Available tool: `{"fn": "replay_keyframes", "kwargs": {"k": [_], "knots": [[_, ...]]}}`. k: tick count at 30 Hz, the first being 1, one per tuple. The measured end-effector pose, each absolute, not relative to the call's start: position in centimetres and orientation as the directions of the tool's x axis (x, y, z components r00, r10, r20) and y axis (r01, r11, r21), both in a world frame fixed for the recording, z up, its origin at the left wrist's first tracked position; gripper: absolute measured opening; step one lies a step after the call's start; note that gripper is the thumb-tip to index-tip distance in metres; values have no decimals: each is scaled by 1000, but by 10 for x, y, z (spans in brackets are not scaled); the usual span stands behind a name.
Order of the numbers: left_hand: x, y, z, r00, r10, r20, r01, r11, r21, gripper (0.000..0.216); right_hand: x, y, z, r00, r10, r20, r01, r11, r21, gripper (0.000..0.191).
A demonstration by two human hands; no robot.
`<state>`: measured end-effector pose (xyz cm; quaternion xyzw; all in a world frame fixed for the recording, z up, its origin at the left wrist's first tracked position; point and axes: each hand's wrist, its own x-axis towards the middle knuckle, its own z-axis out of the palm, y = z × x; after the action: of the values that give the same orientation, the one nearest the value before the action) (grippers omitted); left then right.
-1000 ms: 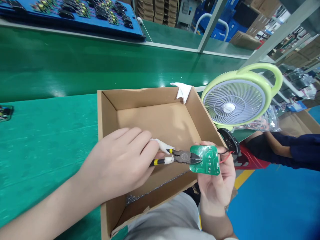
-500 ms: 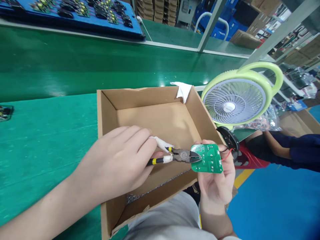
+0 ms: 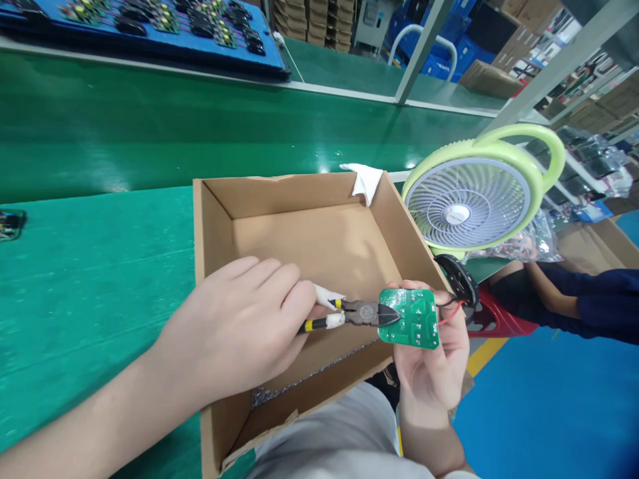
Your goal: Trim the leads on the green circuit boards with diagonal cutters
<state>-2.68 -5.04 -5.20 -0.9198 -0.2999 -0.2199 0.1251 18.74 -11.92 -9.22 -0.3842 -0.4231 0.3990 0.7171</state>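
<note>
My left hand (image 3: pixel 254 319) is wrapped round the handles of a pair of diagonal cutters (image 3: pixel 367 313). Their black grips have yellow bands and white wrapping. The jaws look closed, and their tip lies over the left part of a green circuit board (image 3: pixel 412 319). My right hand (image 3: pixel 434 359) grips this board from behind and below, solder side facing up. Red and dark wires run from its right edge to a round black part (image 3: pixel 459 279) beside my right fingers. Both hands are above an open cardboard box (image 3: pixel 299 229).
A light green fan (image 3: pixel 466 193) stands just right of the box. White cloth (image 3: pixel 367 181) hangs on the box's far corner. A blue tray (image 3: pixel 269 50) with several circuit boards lies at the back left. Another person's arm (image 3: pixel 554 293) shows at right, near a red stool (image 3: pixel 499 316).
The circuit board has shifted slightly left and tilted. The cutters' jaws have closed a little, and the left hand has moved slightly.
</note>
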Motion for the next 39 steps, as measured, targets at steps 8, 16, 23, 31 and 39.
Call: {"fn": "replay_keyframes", "kwargs": {"k": [8, 16, 23, 31, 39], "knots": [[-28, -52, -60, 691, 522, 500, 621, -783, -42, 29, 188, -118, -91, 290, 906, 309, -293, 391, -873, 26], [-26, -50, -64, 676, 514, 528, 628, -777, -48, 25, 187, -119, -90, 263, 913, 311, -295, 383, -875, 27], [-25, -52, -62, 673, 520, 526, 631, -775, -41, 22, 188, -119, -88, 277, 915, 294, -314, 376, -872, 24], [-24, -56, -61, 658, 540, 524, 660, -749, -56, 23, 187, -121, -91, 294, 897, 329, -321, 417, -850, 25], [-27, -58, -60, 666, 547, 507, 660, -749, -59, 22, 188, -122, -93, 323, 894, 310, -283, 404, -870, 25]]}}
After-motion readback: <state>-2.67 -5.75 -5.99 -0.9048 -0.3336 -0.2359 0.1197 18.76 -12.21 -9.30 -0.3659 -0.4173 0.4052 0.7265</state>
